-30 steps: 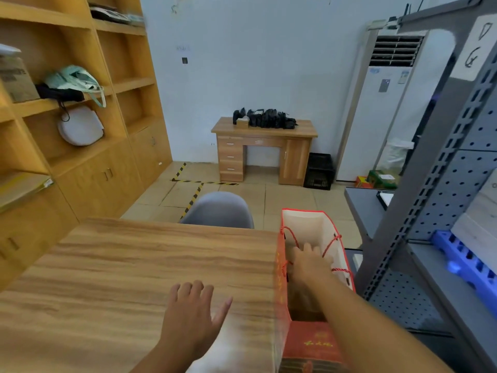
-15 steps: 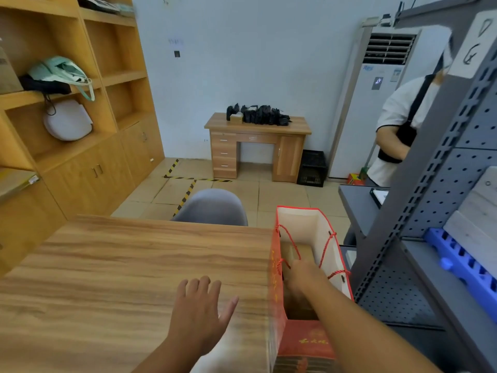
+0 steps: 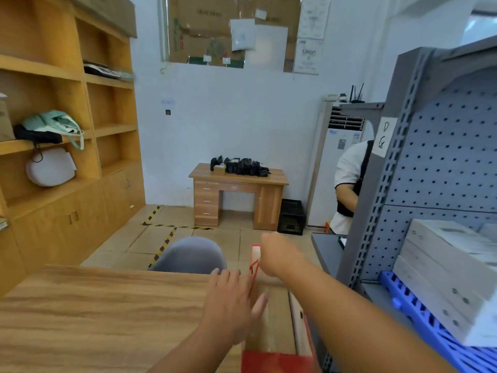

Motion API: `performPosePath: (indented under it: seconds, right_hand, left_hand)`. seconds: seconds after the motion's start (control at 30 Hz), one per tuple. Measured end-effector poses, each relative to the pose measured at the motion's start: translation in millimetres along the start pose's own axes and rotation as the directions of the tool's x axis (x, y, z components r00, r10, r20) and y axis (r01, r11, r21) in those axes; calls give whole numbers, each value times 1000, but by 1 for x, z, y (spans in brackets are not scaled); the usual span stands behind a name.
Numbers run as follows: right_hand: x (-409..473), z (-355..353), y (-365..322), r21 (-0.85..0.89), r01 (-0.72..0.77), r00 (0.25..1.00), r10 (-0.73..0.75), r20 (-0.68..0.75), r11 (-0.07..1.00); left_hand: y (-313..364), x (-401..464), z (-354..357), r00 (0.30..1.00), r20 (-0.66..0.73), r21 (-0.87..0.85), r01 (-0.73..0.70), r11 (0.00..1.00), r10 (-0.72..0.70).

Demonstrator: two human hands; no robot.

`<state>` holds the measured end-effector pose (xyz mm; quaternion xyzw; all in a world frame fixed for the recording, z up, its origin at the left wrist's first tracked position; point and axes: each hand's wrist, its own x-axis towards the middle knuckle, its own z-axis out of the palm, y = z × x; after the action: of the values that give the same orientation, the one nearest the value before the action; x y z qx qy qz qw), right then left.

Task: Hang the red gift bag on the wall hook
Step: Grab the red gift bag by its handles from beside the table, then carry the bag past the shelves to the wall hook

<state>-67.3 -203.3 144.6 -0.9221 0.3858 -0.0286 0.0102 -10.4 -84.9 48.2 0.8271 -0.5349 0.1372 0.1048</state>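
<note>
The red gift bag (image 3: 277, 359) stands at the right edge of the wooden table (image 3: 94, 313), its open top facing me and its brown inside showing. My right hand (image 3: 279, 254) is raised above the bag's far rim, closed in a fist on the red cord handle (image 3: 252, 270), which runs taut down into the bag. My left hand (image 3: 231, 305) hovers at the bag's left side with its fingers spread, holding nothing. I cannot make out a wall hook in this view.
A grey chair (image 3: 191, 255) sits behind the table. A grey pegboard rack (image 3: 443, 170) with white boxes (image 3: 451, 270) and blue trays (image 3: 419, 316) stands close on the right. A person (image 3: 349, 184) stands behind it. Wooden shelving (image 3: 67, 157) lines the left wall.
My right hand has come up out of the bag and now pulls the cord handle upward. My left hand has shifted right toward the bag. The view has tilted up.
</note>
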Motion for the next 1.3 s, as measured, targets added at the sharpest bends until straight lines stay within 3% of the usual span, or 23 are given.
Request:
performPosePath:
  seconds: [0.23,0.37,0.47,0.57,0.63,0.73,0.9,1.03,1.1,1.3]
  right_hand:
    - [-2,-14,-31,46,29,998,-27,-54,999]
    - [0,-14,-49,173,36,995,-19,-96,984]
    - [-1,-19,-64,237,63,990,-31,-135,970]
    - [-4,-23,-81,259,75,991,-44,-124,963]
    - [-7,-24,-93,275,74,996,-55,-76,959]
    - [-16,-27,-110,371,87,988,-128,88,924]
    - [-36,-20,-146,597,216,851,-448,273,772]
    - [-62,-22,-190,687,331,802,-576,156,647]
    - [-76,-21,-215,661,459,734,-672,95,594]
    - [-99,12,-302,314,770,624,-758,-189,555]
  left_hand:
    - [6,-1,-28,988,-68,-164,126,978,-139]
    - [-1,-3,-43,974,-15,-169,221,961,-227]
    - [-13,-3,-49,969,-24,-140,240,961,-246]
    - [-37,-9,-59,965,-40,-220,244,944,-258]
    - [-56,-17,-71,973,-84,-253,189,949,-217]
    - [-91,-30,-95,975,-132,-173,155,973,-179]
    - [-147,-56,-133,953,-201,-111,209,972,-227]
    - [-192,-92,-154,943,-175,31,294,955,-284]
    - [-211,-115,-159,909,-206,17,372,928,-361]
    - [-250,-189,-178,876,-208,24,449,893,-435]
